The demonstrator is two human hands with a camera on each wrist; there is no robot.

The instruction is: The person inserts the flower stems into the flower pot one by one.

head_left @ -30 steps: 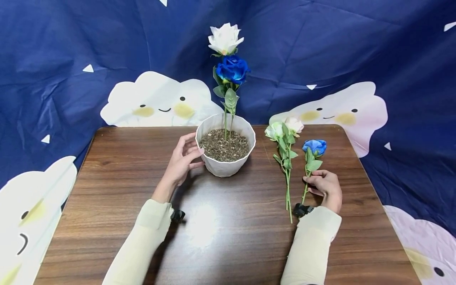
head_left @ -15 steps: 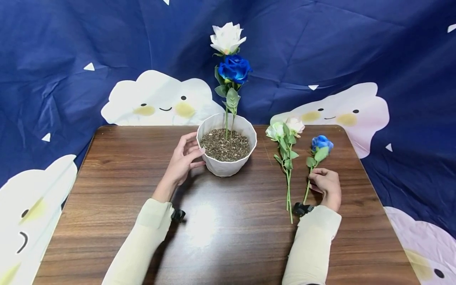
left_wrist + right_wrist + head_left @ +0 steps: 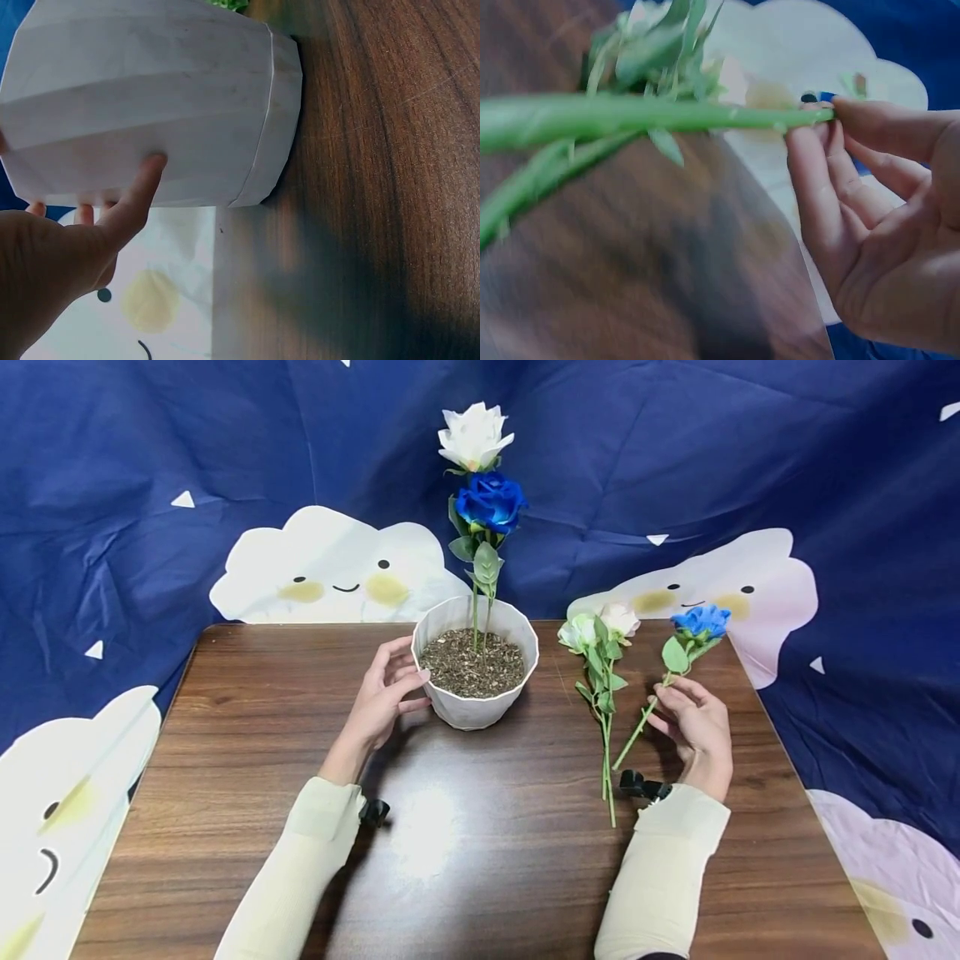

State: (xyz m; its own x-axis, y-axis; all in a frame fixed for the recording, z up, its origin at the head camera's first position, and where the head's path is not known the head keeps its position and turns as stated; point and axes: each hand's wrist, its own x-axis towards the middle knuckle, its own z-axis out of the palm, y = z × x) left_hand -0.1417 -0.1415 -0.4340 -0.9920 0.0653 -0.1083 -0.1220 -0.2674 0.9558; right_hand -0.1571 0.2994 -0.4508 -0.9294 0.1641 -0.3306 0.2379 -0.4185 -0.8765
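A white faceted flowerpot (image 3: 474,712) filled with soil (image 3: 468,668) stands at the table's back middle. In it, a white rose (image 3: 475,437) and a dark blue rose (image 3: 491,503) rise upright. My left hand (image 3: 378,702) holds the pot's left side, thumb at the rim; in the left wrist view a finger touches the pot wall (image 3: 150,97). My right hand (image 3: 697,727) pinches a lighter blue rose (image 3: 702,622) by its stem (image 3: 667,116), bloom tilted away to the right and cut end pointing down-left, apparently just off the table.
Left of my right hand, a pale green rose (image 3: 579,633) and a pale pink rose (image 3: 619,620) lie side by side on the brown wooden table (image 3: 247,710). Behind the table hangs a blue cloth (image 3: 360,435) printed with clouds.
My right hand has lifted the blue rose and turned it, so the bloom swings up and right and the stem end goes left. The left hand stays on the pot.
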